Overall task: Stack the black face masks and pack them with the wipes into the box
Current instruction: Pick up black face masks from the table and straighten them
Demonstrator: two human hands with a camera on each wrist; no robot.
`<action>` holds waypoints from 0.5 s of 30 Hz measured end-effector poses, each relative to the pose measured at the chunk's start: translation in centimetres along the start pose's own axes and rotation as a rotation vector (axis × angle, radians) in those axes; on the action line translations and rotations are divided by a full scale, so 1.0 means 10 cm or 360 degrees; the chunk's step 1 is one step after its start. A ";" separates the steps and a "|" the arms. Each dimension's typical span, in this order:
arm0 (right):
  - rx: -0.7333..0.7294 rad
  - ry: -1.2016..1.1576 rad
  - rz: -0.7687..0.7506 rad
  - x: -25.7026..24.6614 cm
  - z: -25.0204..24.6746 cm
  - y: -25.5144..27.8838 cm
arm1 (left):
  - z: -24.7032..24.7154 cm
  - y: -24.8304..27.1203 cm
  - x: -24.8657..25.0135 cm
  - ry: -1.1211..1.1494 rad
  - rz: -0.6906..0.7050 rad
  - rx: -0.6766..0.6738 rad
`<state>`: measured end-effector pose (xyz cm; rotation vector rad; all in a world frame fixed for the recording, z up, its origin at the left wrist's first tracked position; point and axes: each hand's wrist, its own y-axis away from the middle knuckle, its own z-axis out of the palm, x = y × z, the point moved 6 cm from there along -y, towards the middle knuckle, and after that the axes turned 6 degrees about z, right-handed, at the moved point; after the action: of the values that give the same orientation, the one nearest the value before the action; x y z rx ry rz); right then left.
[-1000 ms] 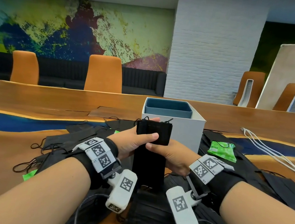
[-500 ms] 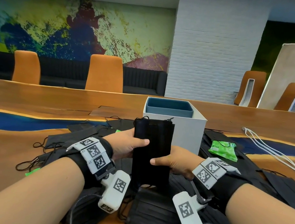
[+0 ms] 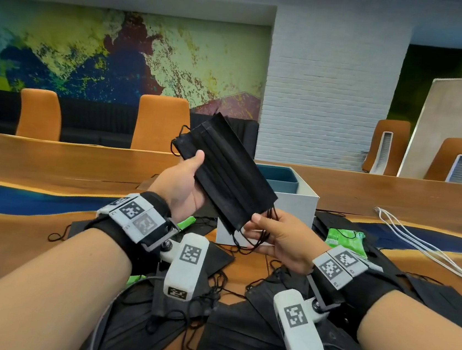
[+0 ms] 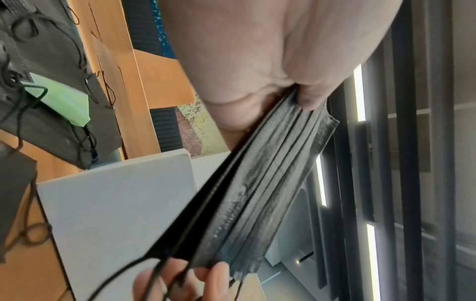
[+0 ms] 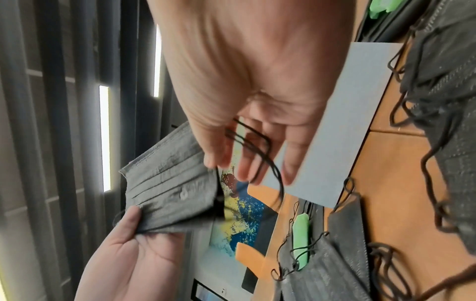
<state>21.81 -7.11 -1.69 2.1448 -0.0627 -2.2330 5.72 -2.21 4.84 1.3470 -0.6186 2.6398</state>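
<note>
A stack of black face masks (image 3: 230, 172) is held up in the air, tilted from upper left to lower right, in front of the white box (image 3: 294, 211) with its blue insert. My left hand (image 3: 187, 178) grips the stack's upper end, thumb on top, as the left wrist view shows on the stack (image 4: 257, 193). My right hand (image 3: 260, 231) is at the lower end. Its fingers (image 5: 291, 163) are nearly straight, with ear loops (image 5: 257, 146) lying across them, and the thumb tip touches the stack's edge (image 5: 172, 183). A green wipes packet (image 3: 346, 239) lies right of the box.
Several loose black masks (image 3: 248, 343) with tangled ear loops cover the wooden table (image 3: 38, 158) below my arms and on both sides. Another green packet (image 3: 185, 223) peeks out left of the box. White cables (image 3: 417, 245) run along the right. Orange chairs stand behind the table.
The stack stood upright on the table between both hands. It has risen into the air and tilted, with my left hand at its top end and my right hand at its bottom loops.
</note>
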 end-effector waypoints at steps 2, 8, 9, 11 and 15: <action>0.0021 -0.0233 -0.0107 -0.10 0.00 0.01 | 0.04 0.00 0.02 -0.0048 -0.0023 -0.0050; 0.0257 -0.0404 -0.0240 -0.41 -0.15 0.06 | 0.07 0.04 0.02 -0.0321 -0.0023 -0.0082; 0.0237 -0.0362 -0.0213 -0.43 -0.12 0.06 | 0.08 0.04 0.02 -0.0283 -0.0019 -0.0045; 0.0193 -0.0223 -0.0192 -0.44 -0.05 0.07 | 0.11 0.01 0.02 -0.0159 -0.0015 0.0049; 0.0336 -0.0224 -0.0321 -0.50 -0.10 0.08 | 0.22 -0.04 0.00 -0.0108 -0.0037 0.0070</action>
<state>22.98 -7.66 3.31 2.1779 -0.0954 -2.5975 7.48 -2.77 6.07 1.4523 -0.5526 2.6134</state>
